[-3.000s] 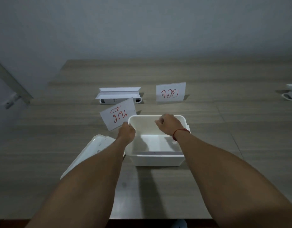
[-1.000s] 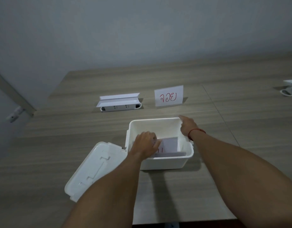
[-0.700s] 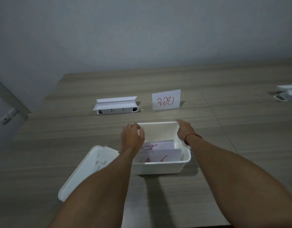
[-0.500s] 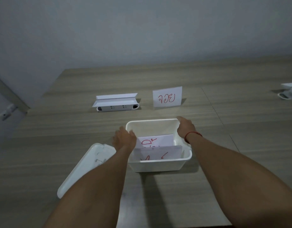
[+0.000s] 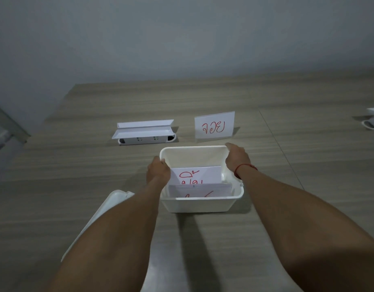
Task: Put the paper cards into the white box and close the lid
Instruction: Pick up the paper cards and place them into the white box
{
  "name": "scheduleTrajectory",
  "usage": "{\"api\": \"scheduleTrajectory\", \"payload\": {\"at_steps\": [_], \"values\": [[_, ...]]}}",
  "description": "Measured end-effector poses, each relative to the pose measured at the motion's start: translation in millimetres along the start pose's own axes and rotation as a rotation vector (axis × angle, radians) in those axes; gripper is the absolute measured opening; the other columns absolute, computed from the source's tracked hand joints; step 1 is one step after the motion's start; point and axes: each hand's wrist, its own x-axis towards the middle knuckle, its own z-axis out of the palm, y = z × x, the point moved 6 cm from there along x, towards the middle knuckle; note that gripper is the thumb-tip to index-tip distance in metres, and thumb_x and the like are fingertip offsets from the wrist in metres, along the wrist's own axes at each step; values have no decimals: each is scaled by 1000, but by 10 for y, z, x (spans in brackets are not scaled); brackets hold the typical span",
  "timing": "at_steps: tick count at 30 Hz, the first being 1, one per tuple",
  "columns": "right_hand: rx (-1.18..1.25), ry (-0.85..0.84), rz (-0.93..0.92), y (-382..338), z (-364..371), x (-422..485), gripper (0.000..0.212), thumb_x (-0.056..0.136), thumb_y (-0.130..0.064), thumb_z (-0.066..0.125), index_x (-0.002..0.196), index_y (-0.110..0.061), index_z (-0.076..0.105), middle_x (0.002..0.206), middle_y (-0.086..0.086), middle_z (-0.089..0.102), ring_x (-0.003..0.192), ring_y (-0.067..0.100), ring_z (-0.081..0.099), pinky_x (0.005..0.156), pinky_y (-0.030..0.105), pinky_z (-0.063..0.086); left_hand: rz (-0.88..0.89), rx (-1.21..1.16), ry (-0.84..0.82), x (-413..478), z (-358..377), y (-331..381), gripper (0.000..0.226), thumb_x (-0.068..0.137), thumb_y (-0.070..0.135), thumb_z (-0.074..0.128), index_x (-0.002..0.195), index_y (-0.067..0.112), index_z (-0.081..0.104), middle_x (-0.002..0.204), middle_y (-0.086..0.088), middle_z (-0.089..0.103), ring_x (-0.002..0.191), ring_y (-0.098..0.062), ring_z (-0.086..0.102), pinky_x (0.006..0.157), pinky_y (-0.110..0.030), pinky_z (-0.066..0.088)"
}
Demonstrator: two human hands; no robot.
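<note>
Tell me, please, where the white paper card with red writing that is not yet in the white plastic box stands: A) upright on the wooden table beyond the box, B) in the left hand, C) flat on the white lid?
A: the white paper card with red writing stands upright on the wooden table beyond the white plastic box.

There is one view only, a wide-angle camera worn on the person's head, looking forward and steeply down from above and just behind the white box, so both forearms run up from the bottom edge toward it. The box sits close, a little below the middle of the frame; beyond it the wooden table stretches to the grey wall. With no second view, nothing is shared.
</note>
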Motion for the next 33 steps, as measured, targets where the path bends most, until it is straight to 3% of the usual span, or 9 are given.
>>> {"api": "scheduleTrajectory", "payload": {"at_steps": [8,11,14,16,19,22,24,27,33], "values": [[-35,8,87,-195,-134,584,34,92,-17,40,118,-10,60,125,17,61,113,36,59,93,37,46,-1,-23,7,437,61,266,36,102,26,32,120,2,53,121,-22,59,111,-38,56,81,-37,41],[-45,41,82,-307,-157,827,37,95,-26,38,119,-7,59,126,17,60,116,36,58,95,38,45,-15,-52,7,532,94,315,35,101,26,33,116,2,54,119,-21,60,108,-38,56,77,-34,37],[-135,84,-20,-447,-125,1092,39,96,-24,43,131,-9,49,140,15,48,131,33,44,106,44,38,-39,-99,23,586,144,326,32,99,25,34,112,4,55,116,-20,61,99,-34,57,77,-34,40],[-185,87,-85,-527,-65,1253,49,94,-19,48,141,-11,38,155,13,29,144,29,27,114,46,29,-51,-117,42,612,171,315,31,98,25,35,110,5,56,113,-18,62,91,-29,54,76,-35,42],[-259,61,-163,-628,33,1477,68,90,-15,57,150,-12,24,163,10,8,151,25,8,119,48,19,-49,-88,73,648,176,320,33,98,26,36,113,5,57,111,-19,62,96,-33,59,79,-38,47],[-294,-14,-199,-647,159,1695,75,88,-7,58,151,-12,19,163,8,6,152,25,3,120,51,16,-3,-66,101,679,187,337,32,98,25,38,110,3,57,112,-22,63,103,-38,60,83,-40,49],[-344,-50,-190,-620,235,1792,71,87,-9,60,149,-13,26,160,9,18,151,25,10,120,51,17,11,-63,113,688,190,336,31,98,24,38,110,3,58,111,-21,64,103,-38,60,84,-39,49],[-458,51,-238,-626,237,1836,39,92,-11,52,130,-14,49,137,14,50,132,31,41,111,44,29,14,-59,117,700,204,339,32,98,25,38,111,3,58,111,-20,64,102,-37,60,78,-33,45],[-412,63,-367,-735,158,1691,30,94,-12,50,123,-13,53,124,17,57,115,36,56,94,41,43,37,-18,124,710,213,356,33,99,28,37,112,6,58,111,-19,65,102,-36,61,85,-39,50]]}}
